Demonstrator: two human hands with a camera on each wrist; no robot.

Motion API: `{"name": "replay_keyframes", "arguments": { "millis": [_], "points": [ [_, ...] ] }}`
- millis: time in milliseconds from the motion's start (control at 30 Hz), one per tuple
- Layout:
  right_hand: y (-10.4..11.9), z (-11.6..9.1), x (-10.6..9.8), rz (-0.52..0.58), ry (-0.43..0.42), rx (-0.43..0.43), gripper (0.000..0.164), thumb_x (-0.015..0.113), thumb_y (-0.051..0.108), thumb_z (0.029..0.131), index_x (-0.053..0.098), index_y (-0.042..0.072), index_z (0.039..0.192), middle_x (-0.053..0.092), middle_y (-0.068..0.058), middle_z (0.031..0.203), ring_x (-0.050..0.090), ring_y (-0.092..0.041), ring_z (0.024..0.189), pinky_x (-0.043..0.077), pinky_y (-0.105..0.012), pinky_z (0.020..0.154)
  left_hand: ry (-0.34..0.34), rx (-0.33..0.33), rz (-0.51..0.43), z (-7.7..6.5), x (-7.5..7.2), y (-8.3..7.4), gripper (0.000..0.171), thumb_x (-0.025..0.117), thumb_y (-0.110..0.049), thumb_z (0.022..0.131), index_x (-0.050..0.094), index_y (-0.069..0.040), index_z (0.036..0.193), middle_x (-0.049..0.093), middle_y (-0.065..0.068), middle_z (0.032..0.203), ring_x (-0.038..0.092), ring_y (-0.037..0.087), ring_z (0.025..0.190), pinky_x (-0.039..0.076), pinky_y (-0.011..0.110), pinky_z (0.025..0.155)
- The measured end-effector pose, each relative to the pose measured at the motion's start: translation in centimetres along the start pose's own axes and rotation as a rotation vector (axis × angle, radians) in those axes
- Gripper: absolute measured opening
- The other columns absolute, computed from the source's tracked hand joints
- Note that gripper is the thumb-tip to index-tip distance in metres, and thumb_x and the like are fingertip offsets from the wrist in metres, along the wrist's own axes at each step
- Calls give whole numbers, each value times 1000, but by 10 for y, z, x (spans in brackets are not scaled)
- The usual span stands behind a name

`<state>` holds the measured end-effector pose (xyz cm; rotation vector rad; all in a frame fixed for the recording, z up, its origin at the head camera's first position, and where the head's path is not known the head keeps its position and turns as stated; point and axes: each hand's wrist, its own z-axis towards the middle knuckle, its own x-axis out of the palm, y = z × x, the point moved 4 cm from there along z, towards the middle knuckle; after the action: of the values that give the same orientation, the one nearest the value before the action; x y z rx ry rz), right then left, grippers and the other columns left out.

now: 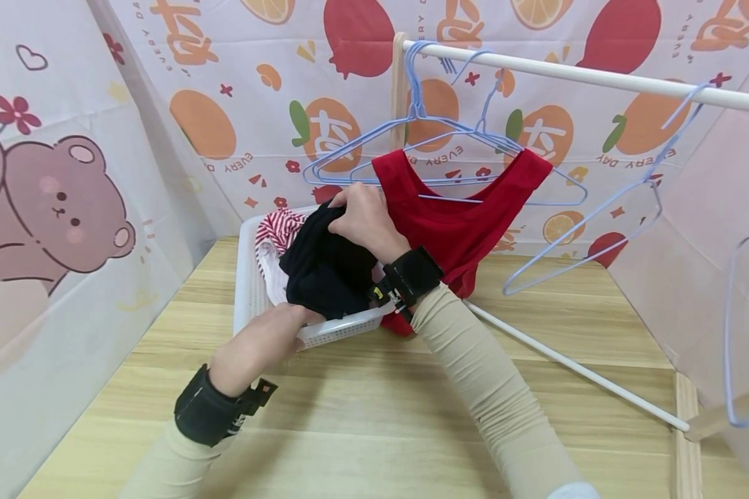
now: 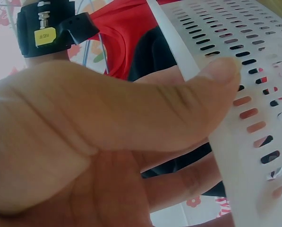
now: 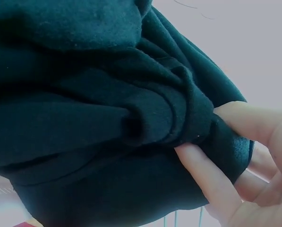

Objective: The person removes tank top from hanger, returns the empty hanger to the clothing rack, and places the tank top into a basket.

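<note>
Head view, left to right: bear-printed cloth point(image 1: 69, 201) lines the left side. Next, a white perforated basket point(image 1: 245, 270) stands on the wooden tabletop point(image 1: 349, 416), a red-and-white striped garment point(image 1: 279, 232) in its left part. Left hand point(image 1: 265, 339) at the near edge: grip clamped on the basket wall, thumb outside and fingers inside per the left wrist view. Black garment point(image 1: 324, 277) sits bunched in the basket, right of the striped one. Right hand point(image 1: 368, 220): grip pinching the upper folds of the black garment. Just beside the basket, a red sleeveless garment point(image 1: 455, 229) hangs among clustered blue hangers point(image 1: 415, 90) on a white rail point(image 1: 568, 71). Farther right, a separate hanger point(image 1: 648, 179) hangs from that rail.
</note>
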<state>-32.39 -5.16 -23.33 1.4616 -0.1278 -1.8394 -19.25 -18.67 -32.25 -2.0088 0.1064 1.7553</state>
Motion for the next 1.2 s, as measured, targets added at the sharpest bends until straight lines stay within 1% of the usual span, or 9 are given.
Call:
{"name": "replay_keyframes", "arguments": {
  "millis": [100,200,300,467,600,833,1000,1200],
  "points": [
    [1,1,1,-46,25,6,32,78,25,90,78,15,120,78,-3,118,63,-19,109,47,-38,108,-3,7,10,0,0,-1,32,81,5,82,76,-6,111,74,9,104,62,22,87,58,43,85],
    [2,1,3,-73,56,16,34,79,26,90,77,16,122,77,-2,120,63,-18,109,50,-36,103,-9,13,18,0,0,-1,29,80,6,82,76,-7,108,74,7,101,61,21,84,57,42,82],
    [2,1,5,-90,86,22,36,80,27,90,77,17,124,75,-2,123,62,-17,108,53,-35,97,-10,15,20,-1,0,0,30,81,5,81,76,-7,109,73,7,101,61,21,84,57,42,82],
    [2,0,11,-105,125,30,36,81,28,88,77,17,122,74,-2,121,61,-17,106,56,-32,92,-10,22,22,-1,1,0,31,81,6,81,76,-7,109,72,6,99,60,21,84,56,40,81],
    [1,1,16,-78,186,35,34,80,25,89,78,15,121,74,-3,116,60,-17,102,59,-28,85,-6,26,38,-1,1,-1,32,80,7,81,77,-8,109,72,5,97,59,20,81,55,38,78],
    [-3,1,27,-21,301,60,30,80,20,90,78,11,118,76,-5,111,68,-19,83,60,-21,73,11,13,42,-1,-1,-2,35,79,7,82,76,-9,114,73,8,100,59,21,81,56,38,76],
    [-5,0,34,12,342,72,26,80,17,90,79,9,114,77,-7,107,70,-19,80,60,-20,69,14,0,32,-1,-1,-2,37,78,9,83,76,-8,116,74,9,103,59,21,83,57,40,79],
    [-11,0,40,43,390,86,23,81,15,89,79,7,110,76,-8,103,71,-19,83,60,-21,67,8,0,32,0,0,-2,39,75,12,82,76,-7,117,75,10,106,60,21,85,58,40,81]
  ]
}}
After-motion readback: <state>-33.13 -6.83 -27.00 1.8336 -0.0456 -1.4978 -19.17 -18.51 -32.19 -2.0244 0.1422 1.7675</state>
